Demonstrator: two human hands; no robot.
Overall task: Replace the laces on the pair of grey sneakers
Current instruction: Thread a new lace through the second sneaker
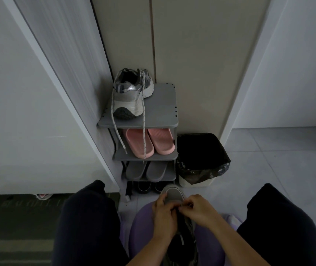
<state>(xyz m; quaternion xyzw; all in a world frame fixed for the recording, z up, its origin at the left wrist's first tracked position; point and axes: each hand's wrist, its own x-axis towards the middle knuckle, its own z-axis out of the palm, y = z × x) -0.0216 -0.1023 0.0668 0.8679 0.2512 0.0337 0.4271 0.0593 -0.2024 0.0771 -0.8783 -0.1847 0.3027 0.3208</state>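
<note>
You are probably working the front eyelets: left hand (pixel 163 214) gripping the sneaker (pixel 173 194), right hand (pixel 197 208) pinching at it beside your left fingertips (details too dim); next calling for an even pull-through.

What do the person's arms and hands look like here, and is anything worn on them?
Both forearms are bare up to the frame's bottom edge, with no sleeves showing. The left hand and right hand wear no gloves; no watch or bracelet shows at the wrists. Rings are too small to tell.
</note>
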